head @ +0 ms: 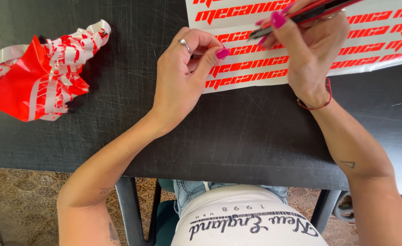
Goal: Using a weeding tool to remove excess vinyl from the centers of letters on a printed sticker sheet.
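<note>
It looks like a small sign-making workshop: a scratched black tabletop, a cut vinyl sticker sheet, and crumpled red offcuts at its left edge.

Crumpled red vinyl scrap blocks the table's left; the middle lies open.

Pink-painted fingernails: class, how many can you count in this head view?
4. One is on the left hand's thumb at the white sticker sheet's left edge. Three are on the right hand's fingers gripping the red-and-black craft knife. Other nails are hidden.
</note>
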